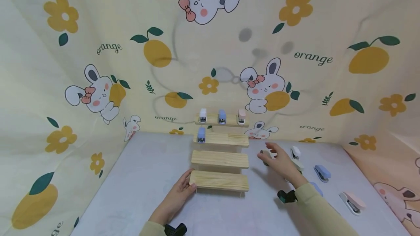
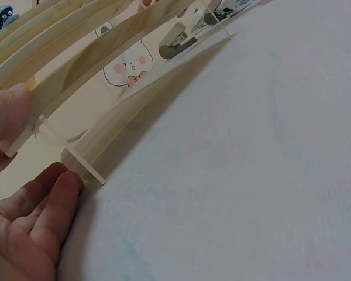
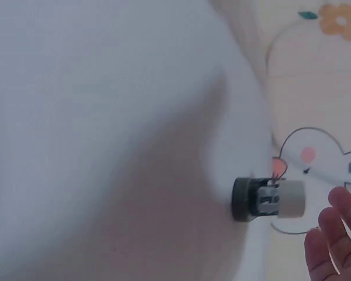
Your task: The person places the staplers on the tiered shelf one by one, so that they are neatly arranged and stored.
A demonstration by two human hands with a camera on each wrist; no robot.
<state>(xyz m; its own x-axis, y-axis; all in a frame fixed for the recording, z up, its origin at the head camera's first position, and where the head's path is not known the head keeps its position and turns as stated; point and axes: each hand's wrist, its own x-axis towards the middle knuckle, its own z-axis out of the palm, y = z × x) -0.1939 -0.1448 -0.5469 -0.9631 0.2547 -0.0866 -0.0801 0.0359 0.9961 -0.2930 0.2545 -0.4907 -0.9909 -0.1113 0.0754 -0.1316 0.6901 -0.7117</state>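
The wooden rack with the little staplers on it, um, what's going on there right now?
A person's left hand holds the left end of the lowest tier of the wooden rack. Their right hand hovers close to a dark-based stapler to the rack's right. The top tier carries a white stapler, a blue stapler and a pink stapler; another blue one sits on the second tier. More staplers are on the table, further right.
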